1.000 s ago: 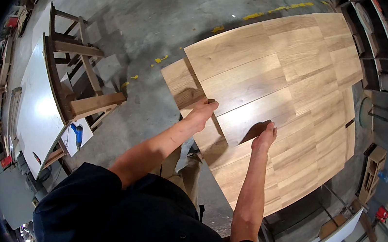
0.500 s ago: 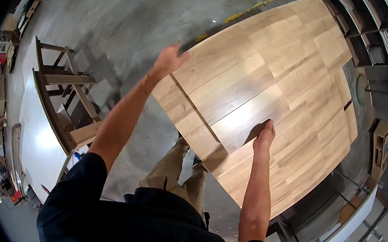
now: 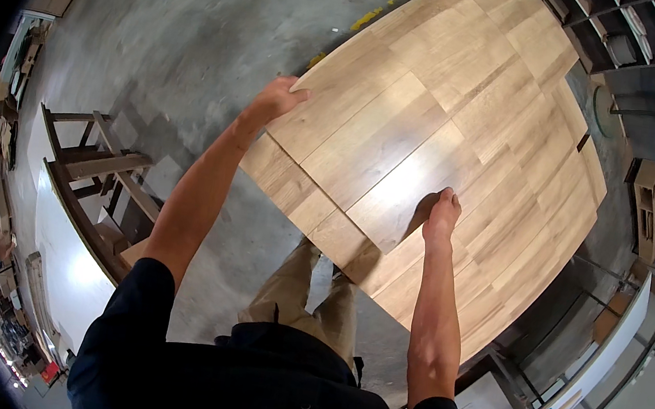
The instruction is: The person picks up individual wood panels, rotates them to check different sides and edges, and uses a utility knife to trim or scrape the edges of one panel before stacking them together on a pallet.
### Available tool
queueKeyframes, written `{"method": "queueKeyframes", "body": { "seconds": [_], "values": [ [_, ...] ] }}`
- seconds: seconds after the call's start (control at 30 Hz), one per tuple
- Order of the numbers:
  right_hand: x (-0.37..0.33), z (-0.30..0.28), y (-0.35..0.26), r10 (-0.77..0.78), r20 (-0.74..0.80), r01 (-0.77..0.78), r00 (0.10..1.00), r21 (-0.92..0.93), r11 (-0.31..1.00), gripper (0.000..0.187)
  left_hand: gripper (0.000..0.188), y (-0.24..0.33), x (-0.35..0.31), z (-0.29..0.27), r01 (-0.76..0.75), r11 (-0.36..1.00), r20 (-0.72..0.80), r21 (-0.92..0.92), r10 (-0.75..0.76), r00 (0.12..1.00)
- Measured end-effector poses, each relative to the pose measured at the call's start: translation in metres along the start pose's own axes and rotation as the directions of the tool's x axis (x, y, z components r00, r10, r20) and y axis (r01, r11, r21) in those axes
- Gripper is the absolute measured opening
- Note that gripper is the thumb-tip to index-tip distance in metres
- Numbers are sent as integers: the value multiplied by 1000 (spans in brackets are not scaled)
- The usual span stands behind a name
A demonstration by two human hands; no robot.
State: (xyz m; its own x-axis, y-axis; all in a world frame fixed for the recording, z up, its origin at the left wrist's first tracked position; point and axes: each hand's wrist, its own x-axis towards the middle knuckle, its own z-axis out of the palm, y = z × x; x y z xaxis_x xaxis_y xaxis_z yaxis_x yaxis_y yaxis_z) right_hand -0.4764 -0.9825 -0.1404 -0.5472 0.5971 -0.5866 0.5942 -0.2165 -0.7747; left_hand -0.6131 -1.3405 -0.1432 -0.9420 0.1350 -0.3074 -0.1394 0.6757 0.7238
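A wide layer of light wood-grain flooring planks spreads before me, apparently on a support hidden beneath. The upper planks end in a raised step near me, with a lower row of planks showing past it. My left hand is closed over the left edge of the upper planks, thumb on top and fingers out of sight under the edge. My right hand is closed, thumb side up, by the right end of that step. A dark shadow falls beside it, and its fingertips are hidden.
To the left stands a wooden frame beside a white panel. Dark shelving is at the far right, with a wooden crate on the right. A yellow line marks the concrete floor.
My left hand has come down onto the planks' left edge and closed over it. My right hand has curled tighter. The whole view has shifted, the planks appearing slightly farther up and left.
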Motion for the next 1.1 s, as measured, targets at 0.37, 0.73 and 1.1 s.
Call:
{"method": "queueKeyframes", "body": {
  "seconds": [0.37, 0.73, 1.1],
  "values": [
    [9, 0, 9, -218, 14, 210, 976, -340, 917, 37, 40, 11, -7, -2, 137, 982, 67, -132, -129, 989],
    [6, -31, 32, -64, 200, 54, 978, 56, 997, 70, 62, 9, -68, 39, -145, 938, -541, 316, 304, 784],
    [-115, -197, 178, 87, 309, -98, 947, 18, 995, 28, 26, 0, -331, 205, 208, 969, 60, -132, -201, 978]
  ]
}}
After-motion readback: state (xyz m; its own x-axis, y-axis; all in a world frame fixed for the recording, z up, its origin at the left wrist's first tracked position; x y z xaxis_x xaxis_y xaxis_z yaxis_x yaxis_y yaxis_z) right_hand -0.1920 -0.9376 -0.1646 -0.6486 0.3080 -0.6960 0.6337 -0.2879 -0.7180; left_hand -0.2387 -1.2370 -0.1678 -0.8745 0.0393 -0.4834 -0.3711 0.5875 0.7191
